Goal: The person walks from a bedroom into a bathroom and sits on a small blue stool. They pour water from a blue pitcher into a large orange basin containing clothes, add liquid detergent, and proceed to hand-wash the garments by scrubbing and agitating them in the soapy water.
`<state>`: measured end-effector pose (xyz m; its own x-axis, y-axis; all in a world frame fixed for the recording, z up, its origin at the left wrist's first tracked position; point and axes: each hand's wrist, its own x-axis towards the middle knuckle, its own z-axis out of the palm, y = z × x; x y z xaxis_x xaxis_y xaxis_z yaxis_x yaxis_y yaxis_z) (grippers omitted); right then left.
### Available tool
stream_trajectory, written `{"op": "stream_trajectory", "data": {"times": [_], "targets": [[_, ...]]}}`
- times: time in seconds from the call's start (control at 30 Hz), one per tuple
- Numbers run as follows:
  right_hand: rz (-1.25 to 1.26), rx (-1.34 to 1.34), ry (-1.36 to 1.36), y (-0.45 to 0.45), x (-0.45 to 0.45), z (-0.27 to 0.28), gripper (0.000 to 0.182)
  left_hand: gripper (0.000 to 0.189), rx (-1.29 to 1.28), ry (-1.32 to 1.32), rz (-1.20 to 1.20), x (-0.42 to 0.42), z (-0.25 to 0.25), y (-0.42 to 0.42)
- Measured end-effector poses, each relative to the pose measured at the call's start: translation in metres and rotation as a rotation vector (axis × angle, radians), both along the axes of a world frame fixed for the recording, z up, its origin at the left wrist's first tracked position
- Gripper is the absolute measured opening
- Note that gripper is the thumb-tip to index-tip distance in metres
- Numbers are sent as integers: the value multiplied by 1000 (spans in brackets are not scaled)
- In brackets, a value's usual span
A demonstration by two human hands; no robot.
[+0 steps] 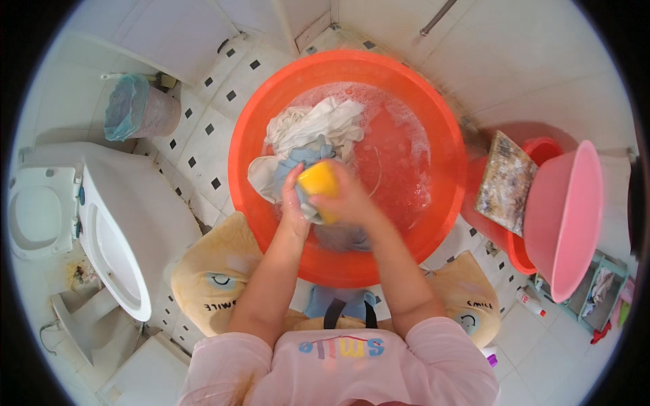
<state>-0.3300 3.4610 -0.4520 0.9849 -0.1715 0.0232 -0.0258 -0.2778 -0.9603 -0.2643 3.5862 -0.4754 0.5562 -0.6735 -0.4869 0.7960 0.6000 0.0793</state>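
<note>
A large orange plastic tub (pixel 347 63) with sudsy water stands before me. My right hand (pixel 343 195), slightly blurred, grips a yellow block (pixel 318 180), perhaps a soap bar or a brush; its kind is not clear. Under the block, my left hand (pixel 294 198) holds a bunched blue-grey cloth (pixel 299 160), part of which trails over the wet white cloth (pixel 325 124) at the tub's left side. Another greyish cloth (pixel 343 237) lies in the water below my hands. A thin pale cord or strap (pixel 379 172) curves through the water to the right.
At right, a pink basin (pixel 561 218) leans by red buckets and a stained board (pixel 505 182). A white bottle (pixel 530 302) lies near a grey-green rack (pixel 602 289). At left stand a lined waste bin (pixel 144 109), a toilet (pixel 43 213) and a white basin-like fixture (pixel 119 254).
</note>
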Motion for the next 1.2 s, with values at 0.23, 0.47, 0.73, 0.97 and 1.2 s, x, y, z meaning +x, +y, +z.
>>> {"op": "stream_trajectory", "data": {"times": [0.23, 0.47, 0.73, 0.97, 1.2], "targets": [[-361, -310, 116, 62, -3, 71, 58, 42, -83, -217, 13, -21, 43, 0], [-429, -361, -133, 50, 6, 75, 56, 50, 154, -245, 98, -38, 84, -2], [-362, -636, -150, 48, -14, 120, 53, 54, -299, -350, -66, -68, 109, -3], [-63, -830, -210, 91, -39, 140, 50, 54, -206, -261, 0, -67, 132, 17], [-584, -361, -27, 5, 13, 92, 37, 45, -202, -91, 11, -70, 125, 13]]}}
